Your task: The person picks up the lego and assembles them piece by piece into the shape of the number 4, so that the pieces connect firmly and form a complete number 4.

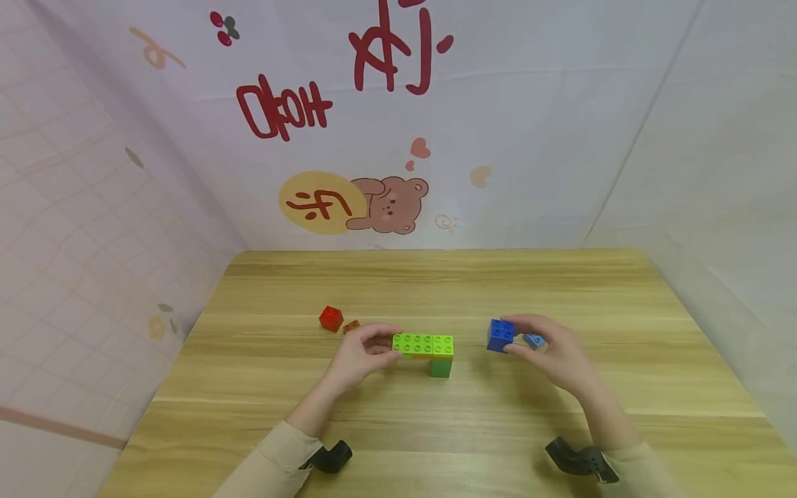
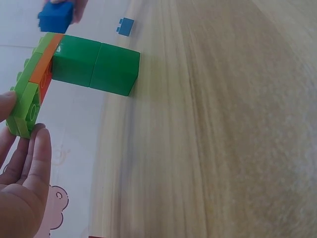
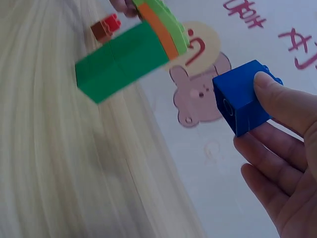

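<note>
My left hand pinches the left end of a light green brick layer, its thumb and fingers on opposite sides. Under that layer runs an orange plate, and two dark green bricks stacked below form a leg at the right end. The light green part overhangs to the left of the leg. To the right of this build, my right hand holds a blue brick between thumb and fingers, studs up. A gap separates the blue brick from the build.
A red brick and a small brown-orange brick lie beyond my left hand. A small lighter blue brick lies on the wooden table by my right fingers. A printed white cloth hangs behind the table.
</note>
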The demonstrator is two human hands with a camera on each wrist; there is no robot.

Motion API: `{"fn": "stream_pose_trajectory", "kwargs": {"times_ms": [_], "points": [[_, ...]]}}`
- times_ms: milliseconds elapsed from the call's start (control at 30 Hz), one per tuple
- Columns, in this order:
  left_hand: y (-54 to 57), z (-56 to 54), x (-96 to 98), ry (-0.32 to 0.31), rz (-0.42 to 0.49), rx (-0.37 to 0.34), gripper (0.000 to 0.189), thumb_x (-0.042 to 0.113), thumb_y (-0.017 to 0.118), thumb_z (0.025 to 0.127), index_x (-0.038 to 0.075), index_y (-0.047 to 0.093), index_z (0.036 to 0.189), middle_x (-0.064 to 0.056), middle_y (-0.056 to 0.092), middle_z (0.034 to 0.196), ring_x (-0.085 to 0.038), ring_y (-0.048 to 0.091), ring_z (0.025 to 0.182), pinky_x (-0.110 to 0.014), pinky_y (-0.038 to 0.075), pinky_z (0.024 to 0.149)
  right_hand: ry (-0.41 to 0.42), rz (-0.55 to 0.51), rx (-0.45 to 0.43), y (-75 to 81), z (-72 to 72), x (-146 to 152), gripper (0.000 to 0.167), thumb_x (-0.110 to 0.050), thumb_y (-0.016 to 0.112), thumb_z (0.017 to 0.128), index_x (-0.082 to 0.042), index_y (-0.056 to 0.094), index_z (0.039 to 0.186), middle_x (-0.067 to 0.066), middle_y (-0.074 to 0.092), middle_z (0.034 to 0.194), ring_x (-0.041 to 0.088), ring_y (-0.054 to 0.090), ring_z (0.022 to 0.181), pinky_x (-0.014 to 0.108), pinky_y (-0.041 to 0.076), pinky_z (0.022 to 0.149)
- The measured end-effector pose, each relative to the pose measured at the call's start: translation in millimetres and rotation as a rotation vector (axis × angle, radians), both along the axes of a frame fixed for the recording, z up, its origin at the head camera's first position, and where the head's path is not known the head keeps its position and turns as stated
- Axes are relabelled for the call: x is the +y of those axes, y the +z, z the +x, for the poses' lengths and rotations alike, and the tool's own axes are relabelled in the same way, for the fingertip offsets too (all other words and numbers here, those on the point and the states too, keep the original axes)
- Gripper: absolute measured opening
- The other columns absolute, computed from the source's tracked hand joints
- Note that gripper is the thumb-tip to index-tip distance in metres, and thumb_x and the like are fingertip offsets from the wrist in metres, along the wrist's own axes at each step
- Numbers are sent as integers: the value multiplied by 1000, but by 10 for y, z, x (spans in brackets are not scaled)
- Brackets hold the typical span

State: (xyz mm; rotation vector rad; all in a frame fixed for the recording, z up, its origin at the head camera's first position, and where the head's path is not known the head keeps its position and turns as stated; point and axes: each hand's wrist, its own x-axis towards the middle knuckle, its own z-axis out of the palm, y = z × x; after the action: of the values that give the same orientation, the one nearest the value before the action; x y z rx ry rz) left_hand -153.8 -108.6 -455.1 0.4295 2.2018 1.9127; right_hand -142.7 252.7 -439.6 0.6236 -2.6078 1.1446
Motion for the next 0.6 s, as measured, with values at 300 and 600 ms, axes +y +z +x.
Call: {"fn": "stream_pose_trajectory", "kwargs": {"times_ms": [300, 600], "points": [[9, 8, 1, 6, -13, -2, 40, -1, 76, 84, -5, 65, 122, -16, 65, 113, -28, 65, 96, -25, 55, 80, 84, -57, 62, 90, 3, -377, 48, -7, 84, 78, -13, 68, 123, -1, 69, 112, 14, 66, 98, 39, 52, 88], [10, -5, 15, -9, -3, -1, 40, -2, 76, 84, -6, 65, 122, -16, 65, 114, -28, 65, 95, -25, 55, 80, 164, -111, 81, 84, -49, -593, 47, -6, 82, 80, -10, 68, 124, -4, 69, 113, 13, 65, 101, 32, 51, 92]]}}
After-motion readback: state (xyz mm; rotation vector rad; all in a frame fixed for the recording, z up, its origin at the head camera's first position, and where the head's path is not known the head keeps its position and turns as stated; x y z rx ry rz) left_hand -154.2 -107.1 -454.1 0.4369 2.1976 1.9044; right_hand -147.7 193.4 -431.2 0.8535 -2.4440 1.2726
